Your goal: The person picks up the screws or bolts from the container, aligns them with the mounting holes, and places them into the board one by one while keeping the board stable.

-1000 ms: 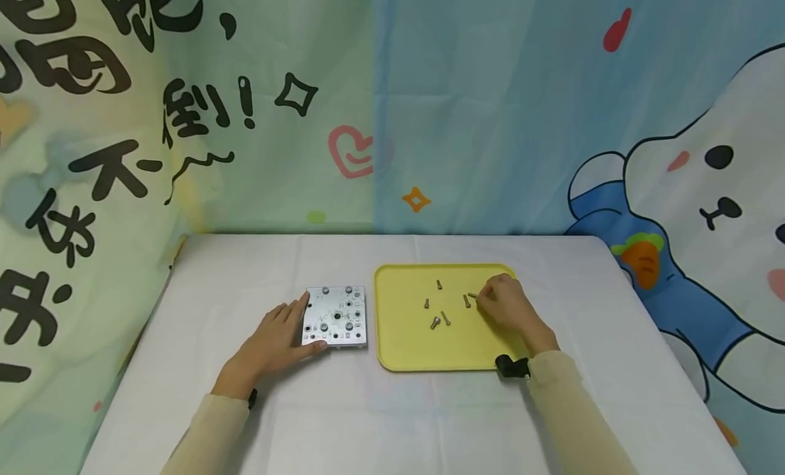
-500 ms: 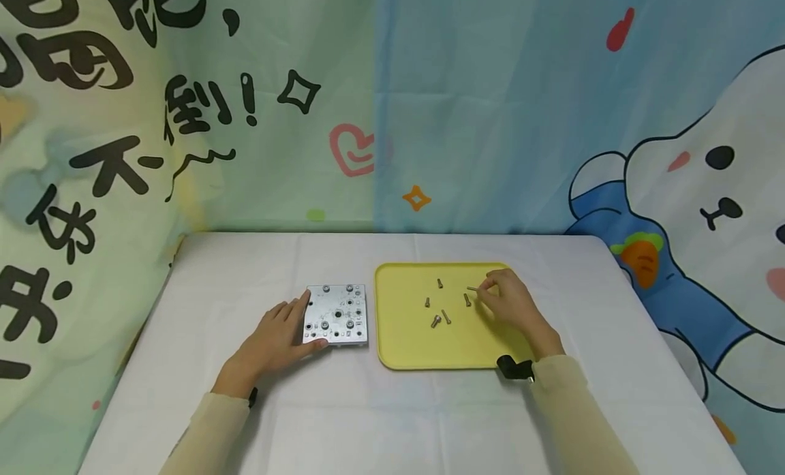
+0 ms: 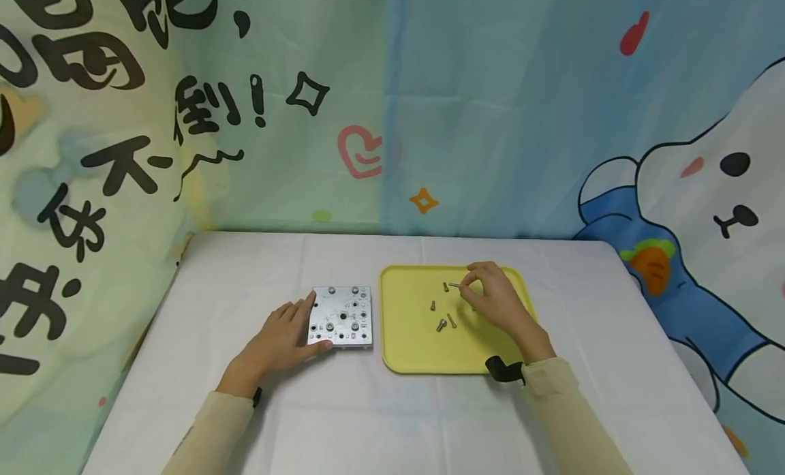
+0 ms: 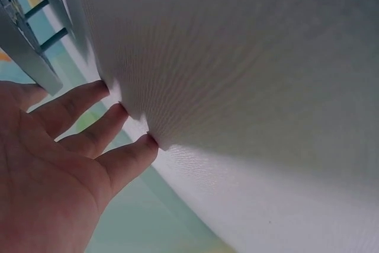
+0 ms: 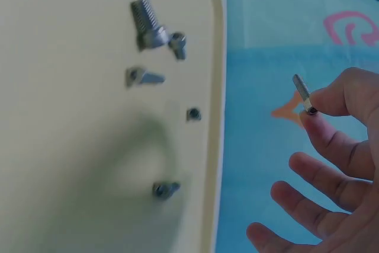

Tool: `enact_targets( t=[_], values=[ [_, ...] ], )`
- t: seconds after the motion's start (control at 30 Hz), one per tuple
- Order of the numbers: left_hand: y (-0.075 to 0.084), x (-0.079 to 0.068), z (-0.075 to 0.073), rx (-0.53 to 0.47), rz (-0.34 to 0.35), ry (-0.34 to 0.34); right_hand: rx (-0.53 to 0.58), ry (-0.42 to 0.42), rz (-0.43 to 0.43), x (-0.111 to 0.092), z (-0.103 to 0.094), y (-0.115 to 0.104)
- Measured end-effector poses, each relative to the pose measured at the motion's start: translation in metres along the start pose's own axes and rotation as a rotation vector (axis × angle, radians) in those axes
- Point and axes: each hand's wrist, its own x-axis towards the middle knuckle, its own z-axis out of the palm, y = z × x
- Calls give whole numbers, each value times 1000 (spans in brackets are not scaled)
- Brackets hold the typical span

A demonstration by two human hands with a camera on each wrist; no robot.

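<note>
A square silver metal plate (image 3: 349, 306) with holes and several screw heads lies on the table. My left hand (image 3: 276, 335) rests at its left side, index fingertip by the back corner and thumb along the front edge. In the left wrist view, straight fingers (image 4: 133, 161) press the white cloth beside the plate (image 4: 21, 51), whose screws (image 4: 53, 39) stick out underneath. Over the yellow tray (image 3: 411, 352), my right hand (image 3: 499, 301) pinches a small silver screw (image 5: 302, 92) between thumb and index finger; the other fingers are spread.
Several loose screws of different sizes lie in the tray, among them a thick one (image 5: 147, 25) and a thin one (image 3: 452, 320). The tray's raised rim (image 5: 214, 117) stands right of the plate. A printed curtain (image 3: 466, 120) hangs behind the white-covered table (image 3: 392, 420).
My right hand has moved left across the tray, lifting the pinched screw over the others. My left hand stays beside the plate. The head view has shifted slightly.
</note>
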Motion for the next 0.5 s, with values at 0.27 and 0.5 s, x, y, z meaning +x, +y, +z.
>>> enact_targets(
  t=[0.27,0.5],
  values=[
    [-1,2,3,12,-2,1,15,-15,-41,6,6,-16],
    [-1,1,3,6,-3,5,21,-24,-97,10,15,-32]
  ],
)
